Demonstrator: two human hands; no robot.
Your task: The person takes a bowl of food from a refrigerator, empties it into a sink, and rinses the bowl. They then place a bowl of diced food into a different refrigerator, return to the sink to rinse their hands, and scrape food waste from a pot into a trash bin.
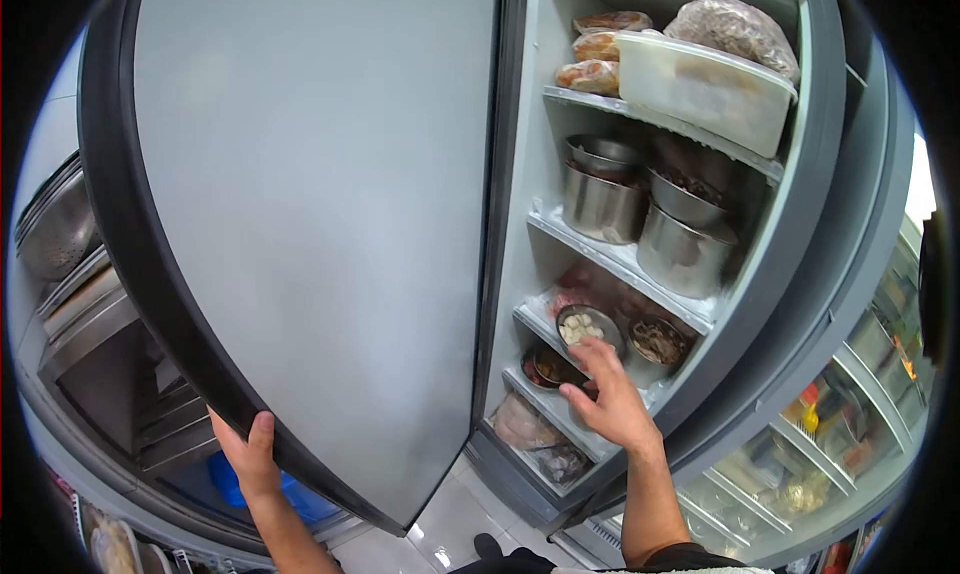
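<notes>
My left hand (248, 454) grips the dark edge of the open fridge door (310, 204), thumb on its inner side and the other fingers around the back. My right hand (605, 394) reaches into the lower part of the cabinet, fingers apart and holding nothing. Its fingertips overlap the near rim of a metal bowl (590, 342) with white pieces in it. Right of that stands a metal container (658, 344) of brownish, shredded-looking food. One shelf lower, a dark bowl (543, 366) is partly hidden by my right hand.
Metal pots (603, 204) topped with bowls fill the middle shelf. Above them are a white plastic tub (705, 89) and bagged food (735, 29). Wrapped food (535, 424) lies at the bottom. Glass-front shelves (800, 444) stand right, metal racks (90, 304) left.
</notes>
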